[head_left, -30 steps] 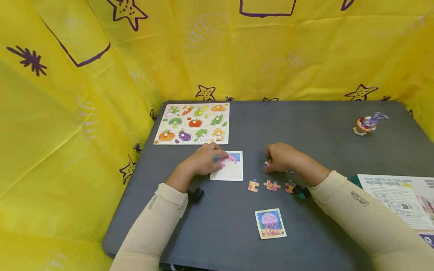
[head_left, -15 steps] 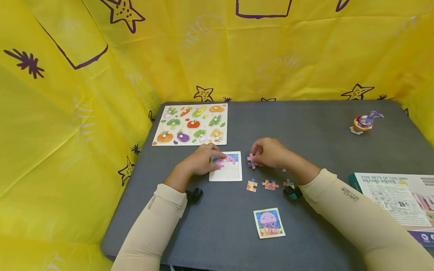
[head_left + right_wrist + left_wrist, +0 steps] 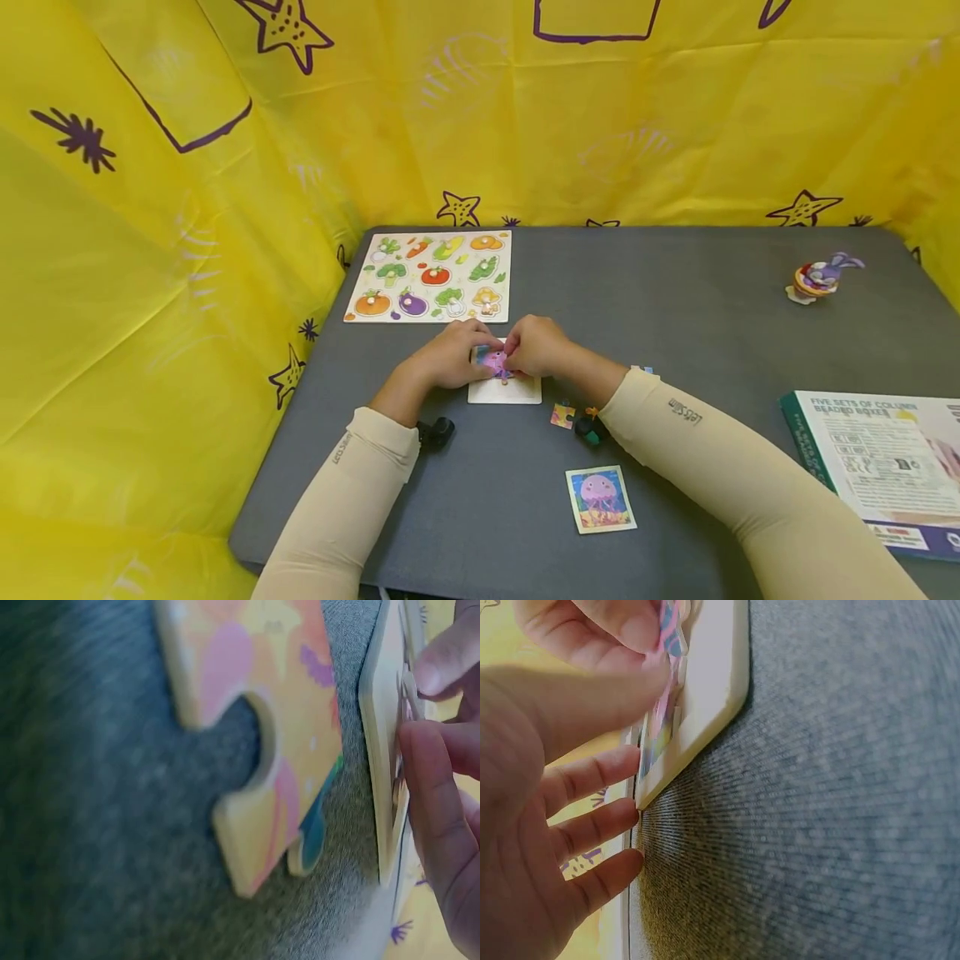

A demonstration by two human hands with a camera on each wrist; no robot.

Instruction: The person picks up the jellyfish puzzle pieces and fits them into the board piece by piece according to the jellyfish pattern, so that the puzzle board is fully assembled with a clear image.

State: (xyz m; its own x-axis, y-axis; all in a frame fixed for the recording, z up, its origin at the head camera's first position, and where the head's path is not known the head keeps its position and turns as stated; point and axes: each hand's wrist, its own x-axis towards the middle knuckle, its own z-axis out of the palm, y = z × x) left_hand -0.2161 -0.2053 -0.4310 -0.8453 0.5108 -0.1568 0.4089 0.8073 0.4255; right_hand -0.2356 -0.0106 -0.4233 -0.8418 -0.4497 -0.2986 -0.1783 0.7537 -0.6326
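Note:
A small white puzzle tray (image 3: pixel 521 393) lies on the table, its upper part filled with pink and blue jigsaw pieces (image 3: pixel 491 360). My left hand (image 3: pixel 448 357) rests at its left side. In the left wrist view, the thumb touches the pieces and the other fingers lie nearly straight along the tray's edge. Over the tray my right hand (image 3: pixel 536 346) pinches a jigsaw piece (image 3: pixel 674 639) between thumb and fingers, against the pieces in the tray. The right fingers partly hide it. An orange and yellow jigsaw piece (image 3: pixel 304 682) shows large in the right wrist view.
Near the right wrist lies a loose yellow piece (image 3: pixel 562 415); the forearm covers others. A jellyfish picture card (image 3: pixel 600 500) lies in front. A vegetable peg board (image 3: pixel 427 279) sits behind, a bunny figurine (image 3: pixel 819 277) far right, and a box (image 3: pixel 877 458) right.
My right hand picked up a jigsaw piece from the table and carried it left to the tray. My left hand has stayed on the tray.

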